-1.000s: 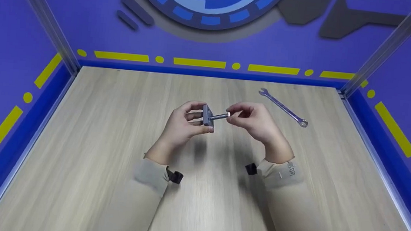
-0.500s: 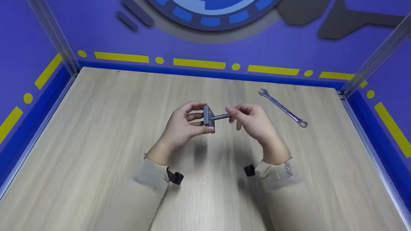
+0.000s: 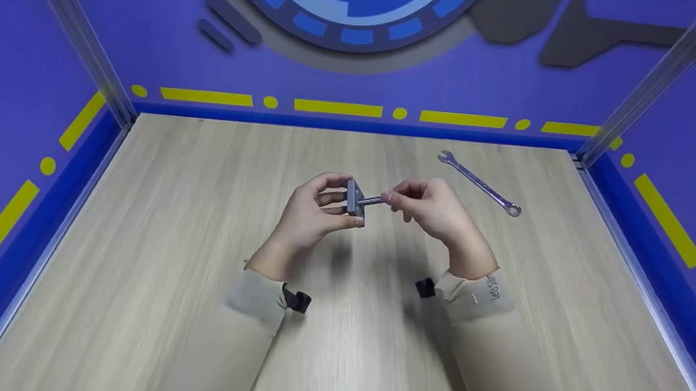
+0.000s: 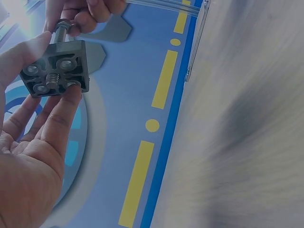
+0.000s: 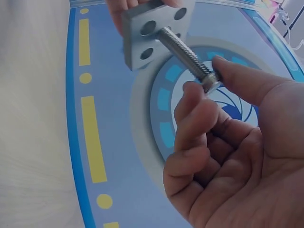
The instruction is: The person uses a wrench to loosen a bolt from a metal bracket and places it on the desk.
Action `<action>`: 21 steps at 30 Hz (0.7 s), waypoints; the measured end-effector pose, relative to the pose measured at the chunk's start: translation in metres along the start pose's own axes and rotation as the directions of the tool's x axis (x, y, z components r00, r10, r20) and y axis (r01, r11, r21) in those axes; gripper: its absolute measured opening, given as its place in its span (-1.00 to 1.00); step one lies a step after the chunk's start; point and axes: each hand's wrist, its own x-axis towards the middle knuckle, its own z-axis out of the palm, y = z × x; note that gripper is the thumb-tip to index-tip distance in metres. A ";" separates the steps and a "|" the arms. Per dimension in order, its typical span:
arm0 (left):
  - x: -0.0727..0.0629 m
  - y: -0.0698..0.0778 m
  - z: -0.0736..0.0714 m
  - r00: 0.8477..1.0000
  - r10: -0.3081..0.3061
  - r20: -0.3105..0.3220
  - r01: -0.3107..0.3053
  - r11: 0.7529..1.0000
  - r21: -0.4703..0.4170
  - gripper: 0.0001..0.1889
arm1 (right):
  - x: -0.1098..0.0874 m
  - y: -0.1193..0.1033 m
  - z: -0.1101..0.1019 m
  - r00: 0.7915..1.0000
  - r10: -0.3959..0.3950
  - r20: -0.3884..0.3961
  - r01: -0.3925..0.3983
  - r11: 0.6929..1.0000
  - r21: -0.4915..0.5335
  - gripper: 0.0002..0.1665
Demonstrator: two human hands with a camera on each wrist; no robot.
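Note:
A grey square plate (image 3: 353, 197) with corner holes is held above the table by my left hand (image 3: 305, 217), its thumb and fingers on opposite edges. A threaded steel bolt (image 5: 186, 53) runs through the plate's middle. The bolt's tip (image 4: 52, 80) shows on the ribbed, hollow side in the left wrist view. My right hand (image 3: 441, 213) pinches the bolt's head end between thumb and index finger, the other fingers curled below. Much of the shank still stands out between the plate and my right fingertips. In the head view these fingertips hide the bolt head.
A combination wrench (image 3: 480, 183) lies slantwise on the wooden table (image 3: 193, 238), behind and right of my right hand. Blue walls with yellow markings (image 3: 338, 108) enclose the table at the back and both sides. Black straps hang at both sleeve cuffs.
My right thumb and fingers have shifted around the bolt head, which showed between the fingertips a second ago and is now covered. The left hand and plate stay almost in place.

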 end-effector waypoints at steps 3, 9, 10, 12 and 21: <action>0.000 0.000 0.000 1.000 -0.001 -0.002 0.001 1.000 -0.002 -0.16 | 0.000 -0.001 0.000 0.998 -0.055 -0.008 0.055 0.998 0.007 -0.74; 0.000 -0.001 -0.001 1.000 -0.006 0.001 0.006 1.000 -0.023 -0.18 | -0.003 -0.003 0.000 0.987 -0.152 -0.056 0.151 0.988 -0.027 -0.77; 0.000 -0.001 -0.001 1.000 -0.009 0.003 0.009 0.999 -0.033 -0.18 | -0.003 -0.003 0.000 0.984 -0.170 -0.063 0.168 0.985 -0.028 -0.77; 0.000 -0.001 -0.001 1.000 -0.015 0.006 0.015 0.999 -0.047 -0.18 | -0.004 -0.003 0.000 0.976 -0.207 -0.072 0.205 0.978 -0.027 -0.78; 0.000 0.001 0.000 1.000 -0.024 -0.011 0.024 0.997 -0.076 -0.18 | -0.005 -0.007 -0.003 0.993 -0.108 -0.054 0.103 0.990 -0.092 -0.52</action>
